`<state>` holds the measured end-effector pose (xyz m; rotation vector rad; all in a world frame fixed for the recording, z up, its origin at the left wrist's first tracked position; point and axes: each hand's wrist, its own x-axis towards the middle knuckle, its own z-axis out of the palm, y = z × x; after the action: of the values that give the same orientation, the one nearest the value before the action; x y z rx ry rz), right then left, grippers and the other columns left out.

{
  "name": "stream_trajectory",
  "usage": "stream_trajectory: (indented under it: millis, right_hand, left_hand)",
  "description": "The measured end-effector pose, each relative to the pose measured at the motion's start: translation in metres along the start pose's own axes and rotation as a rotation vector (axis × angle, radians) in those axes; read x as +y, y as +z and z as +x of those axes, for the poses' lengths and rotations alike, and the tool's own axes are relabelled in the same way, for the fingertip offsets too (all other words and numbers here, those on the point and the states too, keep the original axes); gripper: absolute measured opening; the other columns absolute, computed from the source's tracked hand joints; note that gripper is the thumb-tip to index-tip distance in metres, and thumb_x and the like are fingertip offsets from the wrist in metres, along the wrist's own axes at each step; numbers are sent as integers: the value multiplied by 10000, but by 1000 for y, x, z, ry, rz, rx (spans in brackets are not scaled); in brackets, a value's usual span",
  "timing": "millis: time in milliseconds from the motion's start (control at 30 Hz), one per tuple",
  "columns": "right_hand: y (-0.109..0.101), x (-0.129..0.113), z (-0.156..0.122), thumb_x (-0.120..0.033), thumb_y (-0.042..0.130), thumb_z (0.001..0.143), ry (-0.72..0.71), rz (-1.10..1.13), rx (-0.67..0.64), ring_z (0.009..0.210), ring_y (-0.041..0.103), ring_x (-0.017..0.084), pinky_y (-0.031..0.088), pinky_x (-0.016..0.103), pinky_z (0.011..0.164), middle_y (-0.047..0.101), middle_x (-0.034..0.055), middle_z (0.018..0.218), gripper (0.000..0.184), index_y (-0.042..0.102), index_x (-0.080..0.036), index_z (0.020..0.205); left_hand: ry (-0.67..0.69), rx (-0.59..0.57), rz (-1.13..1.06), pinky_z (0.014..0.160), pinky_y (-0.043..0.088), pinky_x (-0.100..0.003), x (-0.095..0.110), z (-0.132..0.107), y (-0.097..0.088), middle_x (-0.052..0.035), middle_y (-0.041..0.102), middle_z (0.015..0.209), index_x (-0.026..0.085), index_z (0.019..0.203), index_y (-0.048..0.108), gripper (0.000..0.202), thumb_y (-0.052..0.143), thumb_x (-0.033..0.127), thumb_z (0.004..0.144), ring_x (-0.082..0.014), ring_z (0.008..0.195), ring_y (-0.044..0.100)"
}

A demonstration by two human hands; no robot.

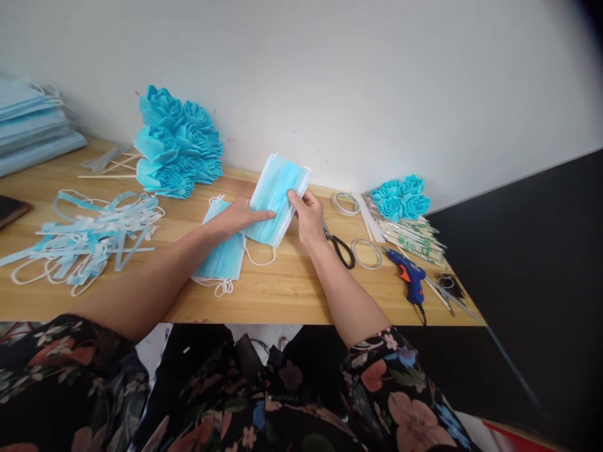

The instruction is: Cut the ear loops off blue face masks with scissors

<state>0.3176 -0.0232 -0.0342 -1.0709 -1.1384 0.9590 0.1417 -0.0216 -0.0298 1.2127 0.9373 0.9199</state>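
Observation:
Between both hands I hold a light-blue face mask (277,191), raised and tilted above the table, one ear loop hanging below it. My left hand (245,216) grips its left edge, thumb lying across the front. On the right edge, my right hand (307,212) pinches it with the thumb in front and fingers behind. Under my left forearm lies another blue mask (221,254) with white ear loops, partly hidden by the arm. Black-handled scissors (346,251) rest just right of my right wrist, their blades partly covered by the hand.
Cut mask strips and loops (94,238) lie at left, near a tall mask stack (32,125). Blue fabric roses (179,144) on sticks stand behind, more roses (402,198) at right. Tape rolls (345,203) and a blue glue gun (411,276) sit right, close to the table's (282,307) front edge.

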Motion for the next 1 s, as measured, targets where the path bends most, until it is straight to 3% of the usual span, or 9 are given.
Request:
stream_trajectory:
  millis: [100, 267, 333, 400, 467, 533, 700, 833, 1000]
  right_hand:
    - [-3, -3, 4, -583, 738, 716, -57, 25, 79, 866, 613, 182, 529, 315, 761, 673, 26, 914, 412, 625, -237, 908]
    - [-8, -13, 9, -554, 714, 750, -181, 47, 196, 968, 619, 198, 521, 323, 840, 673, 32, 973, 389, 598, -243, 952]
    - [-7, -18, 7, -539, 687, 781, -234, -12, 205, 943, 618, 190, 515, 322, 853, 667, 25, 942, 350, 592, -242, 940]
    - [-4, -22, 0, -513, 660, 818, -280, -105, 156, 897, 619, 184, 512, 323, 852, 661, 15, 892, 293, 594, -241, 905]
    - [0, -25, -9, -459, 645, 850, -334, -207, 39, 875, 626, 186, 512, 336, 860, 667, 11, 867, 220, 610, -243, 873]
    - [4, -27, -17, -381, 640, 861, -402, -313, -123, 891, 640, 195, 512, 354, 883, 691, 15, 887, 132, 639, -249, 867]
    - [6, -25, -23, -232, 576, 866, -545, -464, -376, 1087, 650, 232, 475, 448, 1036, 740, 28, 1074, 174, 678, -292, 993]
    - [-2, -16, -13, -141, 468, 841, -579, -338, -274, 1289, 574, 223, 416, 474, 1135, 671, 42, 1301, 412, 603, -291, 1199]
    - [-11, 2, 3, -114, 423, 819, -467, -332, -85, 1317, 554, 203, 424, 464, 1125, 642, 75, 1333, 461, 549, -261, 1237]
  left_hand:
    - [77, 104, 22, 770, 566, -365, 1, 4, -2, -70, 754, 830, 180, 838, 757, 327, 841, 443, 663, -271, 838, 697]
    - [338, 490, 26, 808, 529, -277, 4, 11, -10, -34, 718, 792, 201, 762, 707, 301, 708, 500, 796, -202, 874, 675]
    - [241, 372, -42, 760, 537, -298, 5, 10, -10, -76, 717, 750, 185, 771, 713, 456, 615, 625, 840, -224, 838, 692]
    - [58, 110, -122, 714, 548, -337, 5, 8, -6, -135, 735, 765, 162, 830, 733, 651, 500, 770, 839, -268, 818, 715]
    - [-90, -118, -214, 705, 561, -379, 6, 5, -2, -183, 754, 842, 149, 924, 742, 812, 398, 875, 806, -311, 846, 730]
    - [-122, -210, -329, 747, 575, -410, 9, 2, 0, -192, 763, 937, 156, 1025, 731, 874, 335, 903, 803, -330, 916, 730]
    - [-12, -118, -501, 897, 567, -431, 22, 2, -2, -153, 759, 1027, 155, 1125, 703, 749, 415, 801, 877, -331, 1047, 695]
    - [20, -103, -497, 975, 537, -499, 23, 4, -5, -163, 753, 1071, 168, 1139, 699, 669, 588, 738, 807, -376, 1119, 675]
    - [-86, -41, -527, 1033, 501, -554, 13, 7, -11, -178, 764, 1039, 139, 1086, 721, 427, 710, 421, 765, -396, 1141, 665]
